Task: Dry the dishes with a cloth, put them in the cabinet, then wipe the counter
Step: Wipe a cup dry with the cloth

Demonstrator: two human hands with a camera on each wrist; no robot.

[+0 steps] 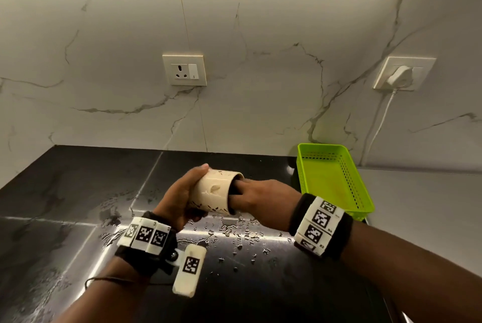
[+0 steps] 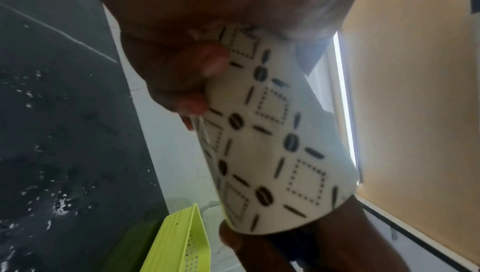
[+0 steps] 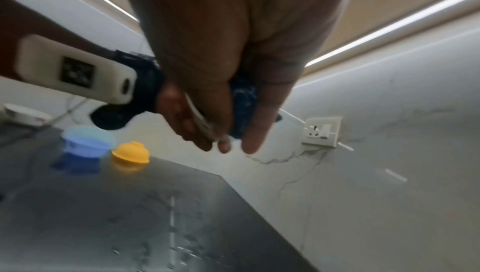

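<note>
On the far left of the right wrist view, a white bowl (image 3: 26,114) sits by the wall, then a translucent blue plastic container (image 3: 87,142) and an upturned yellow plastic bowl (image 3: 131,152), both on the dark polished stone desk (image 1: 65,192). Water droplets (image 1: 234,234) are scattered over the desk below the hands.

The left hand (image 1: 180,194) holds a cream ceramic mug with a dark bean-and-dotted-square pattern (image 1: 215,192) on its side above the desk, fingers and thumb curled round its base end. No brand or lettering can be read on the mug.

The right hand (image 1: 260,196) is at the mug's open mouth with fingers pushed inside. The right wrist view shows a dark blue cloth (image 3: 242,100) bunched between its thumb and fingers.

Both wrists carry black bands with white blocks of square black-and-white coded markers (image 1: 319,221); small print beside them is illegible.

On the marble-patterned wall, a cream socket plate with a switch (image 1: 184,70) is unlabelled. To the right, a lime-green perforated plastic tray (image 1: 336,181) stands on the desk, and above it is a second socket with a white plug and cable (image 1: 399,74).
</note>
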